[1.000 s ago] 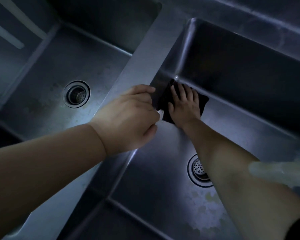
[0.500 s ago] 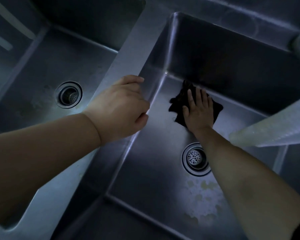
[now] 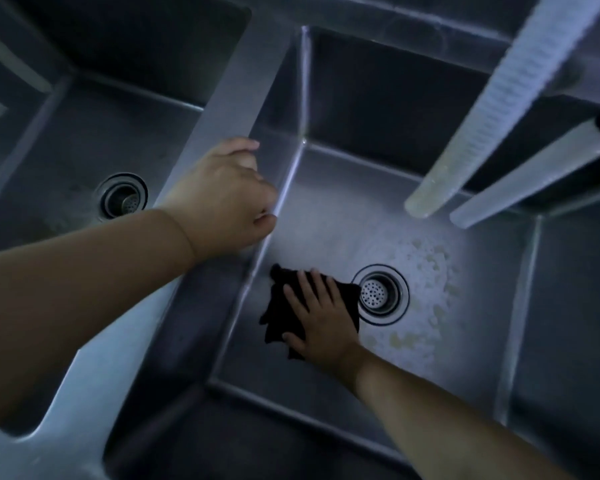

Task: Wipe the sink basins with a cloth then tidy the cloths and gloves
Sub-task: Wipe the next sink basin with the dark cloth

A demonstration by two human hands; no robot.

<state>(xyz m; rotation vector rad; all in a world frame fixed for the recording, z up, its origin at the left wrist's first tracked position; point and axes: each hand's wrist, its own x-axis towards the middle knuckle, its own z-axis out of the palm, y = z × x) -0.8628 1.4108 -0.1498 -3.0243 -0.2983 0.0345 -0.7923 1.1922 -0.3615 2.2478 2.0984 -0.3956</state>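
Item, right hand (image 3: 321, 318): fingers straight and spread, palm pressing flat on the black cloth (image 3: 280, 315), nothing gripped. The cloth lies crumpled on the floor of the right basin (image 3: 326, 223), its right edge just beside the drain strainer (image 3: 381, 293) and its left edge near the foot of the basin's left wall. Change noted: a second ago you had the cloth up in the far left corner of this basin, half a second ago partway along the far edge, and now it sits low and central by the drain, so the stroke has run from the back of the floor toward you. Item, left hand (image 3: 227, 199): curled over the steel divider (image 3: 229, 109) between the two basins, gripping its edge as a brace; it has held that same spot throughout. Item, residue: pale blotchy patches (image 3: 426, 268) right of and below the drain, well clear of the cloth's path so far, so this floor looks only partly wiped. Item, left basin (image 3: 66, 174): its own drain (image 3: 121, 196) visible, dull marks on the floor, no cloth in it; you likely have that one yet to do. Item, two pale ribbed hoses (image 3: 492, 109) hang over the right basin's far side. No gloves or second cloth in view, so tidying looks some way off.
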